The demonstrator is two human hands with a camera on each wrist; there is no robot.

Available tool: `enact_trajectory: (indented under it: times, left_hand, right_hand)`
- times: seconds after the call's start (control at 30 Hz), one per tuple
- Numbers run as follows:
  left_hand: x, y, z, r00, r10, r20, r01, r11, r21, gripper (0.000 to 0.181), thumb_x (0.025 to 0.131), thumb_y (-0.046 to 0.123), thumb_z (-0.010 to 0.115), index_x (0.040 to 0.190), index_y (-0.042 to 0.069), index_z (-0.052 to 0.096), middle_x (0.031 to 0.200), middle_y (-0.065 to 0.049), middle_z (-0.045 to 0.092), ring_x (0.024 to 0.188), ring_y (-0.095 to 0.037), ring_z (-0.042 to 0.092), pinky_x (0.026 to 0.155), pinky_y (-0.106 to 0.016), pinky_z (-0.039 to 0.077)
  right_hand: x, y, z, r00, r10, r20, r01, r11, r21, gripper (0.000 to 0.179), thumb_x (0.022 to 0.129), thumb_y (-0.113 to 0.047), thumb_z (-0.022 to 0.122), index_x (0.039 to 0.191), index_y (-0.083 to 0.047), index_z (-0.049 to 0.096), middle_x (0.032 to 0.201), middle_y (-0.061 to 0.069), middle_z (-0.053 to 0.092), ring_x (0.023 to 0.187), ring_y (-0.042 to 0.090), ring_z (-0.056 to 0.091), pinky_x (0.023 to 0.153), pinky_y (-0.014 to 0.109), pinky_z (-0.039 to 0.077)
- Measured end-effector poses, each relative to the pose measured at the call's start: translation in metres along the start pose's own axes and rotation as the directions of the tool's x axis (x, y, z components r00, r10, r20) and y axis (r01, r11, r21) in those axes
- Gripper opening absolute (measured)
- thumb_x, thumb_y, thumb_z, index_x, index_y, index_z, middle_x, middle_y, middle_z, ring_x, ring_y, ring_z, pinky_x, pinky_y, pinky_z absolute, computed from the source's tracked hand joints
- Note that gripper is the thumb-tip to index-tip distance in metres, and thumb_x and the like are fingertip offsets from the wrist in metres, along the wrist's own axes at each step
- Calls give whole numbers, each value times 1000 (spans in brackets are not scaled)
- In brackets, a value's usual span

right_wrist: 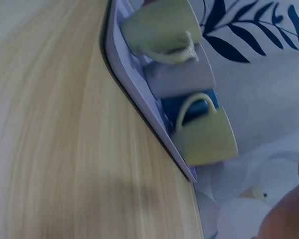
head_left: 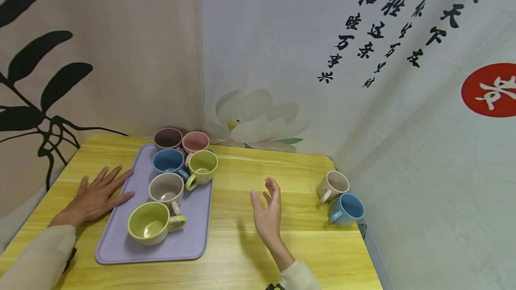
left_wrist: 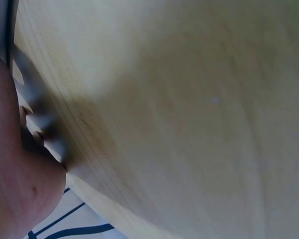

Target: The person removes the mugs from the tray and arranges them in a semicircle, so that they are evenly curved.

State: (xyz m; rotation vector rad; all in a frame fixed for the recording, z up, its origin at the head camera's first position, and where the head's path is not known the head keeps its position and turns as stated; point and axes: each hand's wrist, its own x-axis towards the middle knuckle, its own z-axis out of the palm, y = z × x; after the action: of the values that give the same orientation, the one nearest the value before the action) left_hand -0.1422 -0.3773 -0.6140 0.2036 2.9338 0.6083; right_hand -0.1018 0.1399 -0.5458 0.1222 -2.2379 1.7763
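Note:
My left hand [head_left: 96, 195] lies spread flat at the left edge of a lavender tray [head_left: 189, 244], its fingertips and thumb by the rim. On the tray stand a large yellow-green mug [head_left: 149, 223], a grey-white mug [head_left: 166, 188], a blue mug [head_left: 168, 161], a second yellow-green mug [head_left: 203, 166], a pink mug [head_left: 195, 141] and a dark mauve mug [head_left: 168, 138]. My right hand [head_left: 268, 216] hovers over the table to the right of the tray, fingers loosely bent and holding nothing. In the right wrist view, the tray's side [right_wrist: 139, 94] and several mugs show.
A beige mug [head_left: 333, 186] and a light blue mug [head_left: 346, 208] stand side by side near the table's right edge. The yellow wood table [head_left: 242, 254] meets a printed cloth backdrop [head_left: 258, 57] behind and at right.

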Motion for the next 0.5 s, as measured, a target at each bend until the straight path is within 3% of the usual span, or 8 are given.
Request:
enact_trajectory:
  times: [0.27, 0.5]
  left_hand:
    - [0, 2, -2, 1000, -1, -1, 1, 1000, 20, 92, 112, 71, 50, 183, 25, 15, 186, -34, 11, 170, -68, -2, 124, -96, -9]
    - [1, -1, 0, 1000, -3, 3, 3, 1000, 12, 92, 112, 73, 49, 183, 26, 14, 187, -33, 10, 170, -67, -4, 124, -95, -11]
  right_hand:
    - [-4, -4, 28, 991, 9, 135, -9, 1000, 2, 67, 113, -25, 71, 170, -10, 39, 174, 13, 46, 163, 37, 45, 133, 67, 41]
    - [-7, -4, 51, 967, 13, 255, -18, 1000, 15, 65, 112, -26, 71, 168, -8, 42, 172, 13, 50, 161, 43, 48, 131, 65, 45]
